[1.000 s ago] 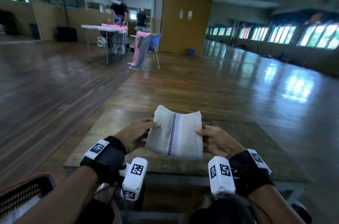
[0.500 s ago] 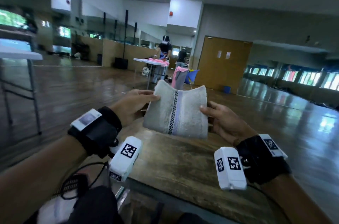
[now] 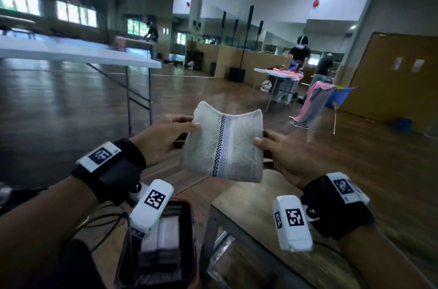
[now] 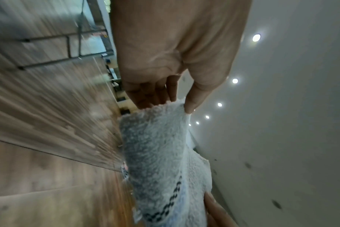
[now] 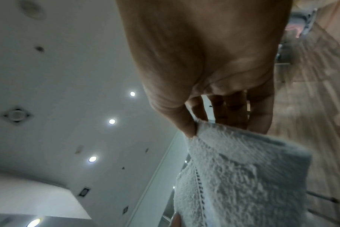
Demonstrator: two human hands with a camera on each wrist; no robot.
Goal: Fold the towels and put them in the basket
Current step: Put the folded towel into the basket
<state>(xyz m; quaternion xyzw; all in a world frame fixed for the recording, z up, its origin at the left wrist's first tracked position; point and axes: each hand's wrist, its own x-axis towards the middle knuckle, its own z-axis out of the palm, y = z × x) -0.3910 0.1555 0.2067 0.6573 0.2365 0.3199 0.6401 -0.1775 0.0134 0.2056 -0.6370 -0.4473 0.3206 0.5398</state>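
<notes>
A folded white towel (image 3: 222,144) with a checkered black stripe hangs in the air between my hands, above the near left corner of the wooden table (image 3: 256,208). My left hand (image 3: 166,134) pinches its left edge, thumb on top and fingers behind, as the left wrist view shows on the towel (image 4: 161,153). My right hand (image 3: 282,156) pinches the right edge of the towel (image 5: 243,176). Below my left wrist stands a dark basket (image 3: 189,241) with folded white towels (image 3: 163,234) inside.
A white folding table (image 3: 78,54) stands on the wooden floor at the left. Far back right, people stand at another table (image 3: 277,73) with pink cloth. A chair (image 3: 331,99) draped with pink and grey cloth stands near a brown door.
Both hands have lifted the folded towel off the table and carried it left. The view has swung left, so the basket now shows below my left wrist.
</notes>
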